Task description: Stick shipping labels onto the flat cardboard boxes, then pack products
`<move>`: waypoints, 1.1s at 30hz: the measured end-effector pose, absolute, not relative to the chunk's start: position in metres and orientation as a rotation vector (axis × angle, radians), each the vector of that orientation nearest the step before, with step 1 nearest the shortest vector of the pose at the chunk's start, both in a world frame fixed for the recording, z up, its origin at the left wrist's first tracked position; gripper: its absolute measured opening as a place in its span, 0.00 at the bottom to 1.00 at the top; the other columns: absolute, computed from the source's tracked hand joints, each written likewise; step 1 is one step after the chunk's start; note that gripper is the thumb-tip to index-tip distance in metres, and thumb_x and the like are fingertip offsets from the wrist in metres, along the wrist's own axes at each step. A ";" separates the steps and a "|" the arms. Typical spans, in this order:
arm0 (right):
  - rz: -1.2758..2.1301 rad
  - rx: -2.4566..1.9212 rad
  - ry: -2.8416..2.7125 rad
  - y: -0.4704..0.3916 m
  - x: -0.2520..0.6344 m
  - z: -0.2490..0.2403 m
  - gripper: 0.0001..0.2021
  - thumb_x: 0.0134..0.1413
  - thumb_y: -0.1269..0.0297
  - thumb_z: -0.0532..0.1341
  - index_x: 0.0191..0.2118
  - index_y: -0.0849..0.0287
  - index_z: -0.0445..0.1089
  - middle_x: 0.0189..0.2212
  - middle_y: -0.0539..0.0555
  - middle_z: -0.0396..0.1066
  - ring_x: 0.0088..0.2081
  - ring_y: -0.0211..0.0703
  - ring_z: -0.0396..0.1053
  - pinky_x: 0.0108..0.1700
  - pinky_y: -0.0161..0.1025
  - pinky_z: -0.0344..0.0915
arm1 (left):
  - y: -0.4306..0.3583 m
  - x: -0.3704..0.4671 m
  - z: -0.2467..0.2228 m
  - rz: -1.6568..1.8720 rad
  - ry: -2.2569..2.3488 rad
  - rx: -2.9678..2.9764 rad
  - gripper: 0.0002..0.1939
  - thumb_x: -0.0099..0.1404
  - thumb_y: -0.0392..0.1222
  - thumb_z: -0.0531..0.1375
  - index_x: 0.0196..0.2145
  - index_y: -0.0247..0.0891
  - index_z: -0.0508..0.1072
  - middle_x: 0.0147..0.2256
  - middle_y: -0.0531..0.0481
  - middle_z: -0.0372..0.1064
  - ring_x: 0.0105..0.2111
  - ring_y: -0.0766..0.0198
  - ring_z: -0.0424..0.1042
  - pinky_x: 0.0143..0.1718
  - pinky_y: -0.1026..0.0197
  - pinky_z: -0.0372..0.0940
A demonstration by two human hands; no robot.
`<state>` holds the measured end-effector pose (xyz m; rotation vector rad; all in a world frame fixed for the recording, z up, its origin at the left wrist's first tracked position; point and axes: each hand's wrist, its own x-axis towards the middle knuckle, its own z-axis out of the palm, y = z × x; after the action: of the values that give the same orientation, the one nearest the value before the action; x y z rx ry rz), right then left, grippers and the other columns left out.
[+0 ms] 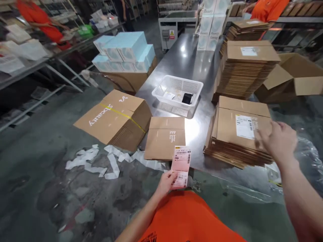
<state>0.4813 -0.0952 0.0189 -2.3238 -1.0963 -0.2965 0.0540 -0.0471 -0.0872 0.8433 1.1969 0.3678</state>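
Note:
My left hand (166, 181) is closed on a strip of printed shipping labels (181, 161), which hangs upright in front of my orange shirt. Just beyond the strip, a flat folded carton (161, 139) with white print lies at the table's near edge. To the right, my right hand (280, 139) is over the right side of a flat carton (227, 127) on top of a stack. Its fingers look bent but apart, slightly blurred, with the tips at the cardboard beside a stuck-on white label (244, 126). Nothing shows held in that hand.
A white plastic basket (176, 80) holding a black item stands on the metal table (174, 60). Strapped cartons (113, 114) stand left, a taller carton stack (252, 57) right. Light-blue boxes (133, 47) sit behind. White backing strip (113, 161) trails on the floor. Orange-shirted people work nearby.

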 end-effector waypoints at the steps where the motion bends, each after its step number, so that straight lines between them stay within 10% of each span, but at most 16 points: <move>1: -0.254 -2.185 -1.243 -0.080 0.452 0.017 0.32 0.53 0.40 0.56 0.53 0.61 0.69 0.51 0.74 0.66 0.56 0.65 0.62 0.51 0.64 0.59 | -0.048 0.055 -0.087 0.353 1.200 0.832 0.28 0.45 0.65 0.66 0.24 0.34 0.71 0.23 0.49 0.71 0.26 0.60 0.70 0.28 0.60 0.67; 6: 0.994 -1.549 -1.664 -0.006 0.296 -0.012 0.24 0.50 0.41 0.59 0.43 0.57 0.71 0.40 0.58 0.73 0.36 0.46 0.70 0.36 0.41 0.68 | -0.039 0.044 -0.082 0.342 1.133 0.863 0.26 0.49 0.60 0.66 0.32 0.31 0.76 0.30 0.44 0.74 0.34 0.55 0.73 0.35 0.57 0.68; 12: 1.374 -1.466 -1.599 0.019 0.222 -0.053 0.21 0.54 0.44 0.56 0.25 0.59 0.69 0.21 0.49 0.68 0.25 0.38 0.63 0.26 0.35 0.58 | 0.009 0.034 -0.051 0.791 1.172 0.984 0.27 0.48 0.44 0.69 0.47 0.35 0.73 0.44 0.44 0.72 0.41 0.60 0.70 0.41 0.64 0.64; 18: 1.202 -1.481 -1.699 0.036 0.203 -0.080 0.16 0.55 0.50 0.58 0.29 0.58 0.71 0.25 0.52 0.71 0.28 0.40 0.66 0.31 0.37 0.61 | 0.038 0.032 -0.084 0.757 1.395 0.963 0.20 0.48 0.54 0.66 0.17 0.36 0.64 0.17 0.58 0.57 0.22 0.71 0.56 0.23 0.67 0.52; 25: 0.541 -1.723 -2.010 0.133 0.218 -0.124 0.12 0.58 0.56 0.56 0.36 0.57 0.72 0.35 0.59 0.72 0.39 0.50 0.67 0.43 0.45 0.62 | -0.009 -0.013 -0.157 0.516 1.394 0.727 0.23 0.44 0.53 0.68 0.32 0.31 0.75 0.27 0.48 0.73 0.26 0.63 0.68 0.28 0.63 0.61; 33: 0.245 -1.767 -2.215 0.147 0.200 -0.138 0.26 0.63 0.55 0.50 0.61 0.65 0.60 0.59 0.68 0.61 0.58 0.63 0.58 0.57 0.58 0.53 | -0.045 -0.071 -0.142 0.583 1.554 0.745 0.21 0.47 0.56 0.66 0.25 0.31 0.76 0.23 0.48 0.73 0.27 0.58 0.70 0.30 0.60 0.64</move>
<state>0.1998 0.1473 -0.1382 -1.7666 -2.2147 0.2450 -0.0710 -0.0450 -0.1423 0.7447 1.5545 0.5827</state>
